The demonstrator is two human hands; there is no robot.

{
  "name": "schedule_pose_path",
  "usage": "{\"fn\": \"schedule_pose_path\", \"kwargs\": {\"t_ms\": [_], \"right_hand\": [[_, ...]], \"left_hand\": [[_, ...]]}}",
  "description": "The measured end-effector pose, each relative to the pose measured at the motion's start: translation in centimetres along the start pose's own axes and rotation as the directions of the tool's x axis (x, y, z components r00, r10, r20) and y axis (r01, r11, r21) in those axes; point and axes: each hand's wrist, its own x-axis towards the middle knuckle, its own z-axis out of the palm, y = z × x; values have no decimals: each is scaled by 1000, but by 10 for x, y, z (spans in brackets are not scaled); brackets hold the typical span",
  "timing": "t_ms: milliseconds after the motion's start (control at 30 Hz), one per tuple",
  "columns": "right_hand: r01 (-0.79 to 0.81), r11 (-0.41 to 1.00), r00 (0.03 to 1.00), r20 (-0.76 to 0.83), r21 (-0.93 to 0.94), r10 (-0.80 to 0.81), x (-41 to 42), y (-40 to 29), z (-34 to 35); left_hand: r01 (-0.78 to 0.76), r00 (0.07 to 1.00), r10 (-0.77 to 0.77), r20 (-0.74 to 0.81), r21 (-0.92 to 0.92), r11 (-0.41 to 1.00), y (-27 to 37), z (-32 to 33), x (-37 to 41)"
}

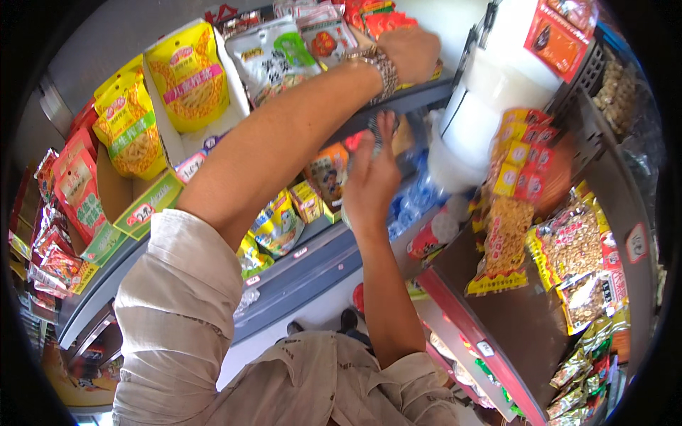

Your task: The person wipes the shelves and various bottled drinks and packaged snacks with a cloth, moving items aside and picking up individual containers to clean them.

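Observation:
My left hand (411,56), with a metal-band watch (384,74) on its wrist, reaches across to the right end of the upper shelf. It is beside red packets (386,24); its fingers are turned away and hidden. Lower down, my right hand (373,183) is raised at the shelf's edge, fingers pointing up. A small dark ridged item (382,129) shows at its fingertips, too blurred to tell whether it is gripped. Left of the red packets stand white-and-green food pouches (274,56). An orange packet (326,168) stands on the lower shelf near my right hand.
Yellow pickle pouches (187,77) stand in open cartons on the left. A white cylindrical container (482,101) rises at the right, near bagged nuts (578,250) and a hanging packet strip (525,160). Blue-tinted plastic bottles (418,199) lie below. A red-edged shelf (474,341) juts in at lower right.

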Motion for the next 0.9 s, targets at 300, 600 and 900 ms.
{"fn": "schedule_pose_path", "kwargs": {"t_ms": [300, 600, 900], "right_hand": [[-761, -100, 592, 749, 641, 297, -93, -37, -60], [-570, -713, 105, 897, 407, 429, -168, 69, -92], [-730, 198, 511, 331, 654, 793, -70, 209, -76]], "left_hand": [[11, 993, -66, -101, -465, 885, 56, -104, -162], [655, 704, -174, 689, -724, -218, 83, 11, -453], [708, 95, -479, 872, -398, -583, 146, 41, -630]]}}
